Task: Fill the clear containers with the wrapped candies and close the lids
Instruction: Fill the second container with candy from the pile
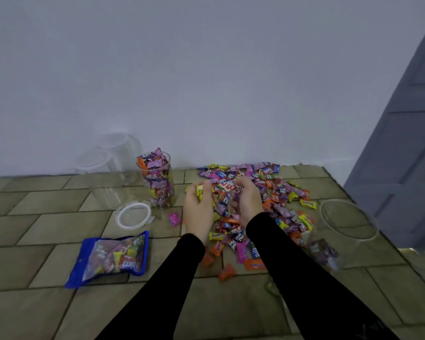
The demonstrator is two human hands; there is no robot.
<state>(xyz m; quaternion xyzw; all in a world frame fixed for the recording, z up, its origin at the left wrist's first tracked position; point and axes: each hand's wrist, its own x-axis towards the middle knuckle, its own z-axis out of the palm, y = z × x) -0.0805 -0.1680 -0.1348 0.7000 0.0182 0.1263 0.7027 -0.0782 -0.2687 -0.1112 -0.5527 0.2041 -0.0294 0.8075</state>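
tiled floor (47,217): left hand (198,212) and right hand (247,204) scoop bright wrapped candies (284,192); lidless jar (157,180) heaped full, near jar (346,231) nearly empty.

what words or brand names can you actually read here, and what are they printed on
None can be read with any certainty.
Blue candy bag: large print on its front, upside down and blurred.
Wrapped candies in the loose pile: printed lettering, too small and blurred.
Candies in the full container: print unreadable.
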